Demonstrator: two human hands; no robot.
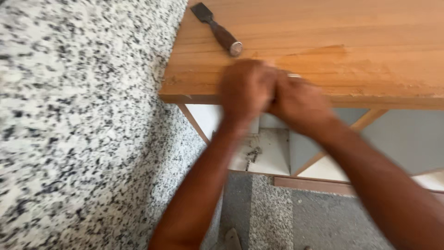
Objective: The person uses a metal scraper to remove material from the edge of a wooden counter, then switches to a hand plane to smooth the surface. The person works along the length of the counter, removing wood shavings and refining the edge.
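Both my hands are pressed together at the near edge of a wooden board. My left hand is blurred by motion, fingers curled. My right hand touches it, also curled; a small pale object shows just above its knuckles, too blurred to name. What the hands hold is hidden. A chisel with a dark wooden handle and metal blade lies on the board, up and left of my hands, apart from them.
A speckled granite surface fills the left side and abuts the board. Below the board's edge are wooden supports, white panels, and some small metal pieces on a white surface. Grey floor lies at the bottom.
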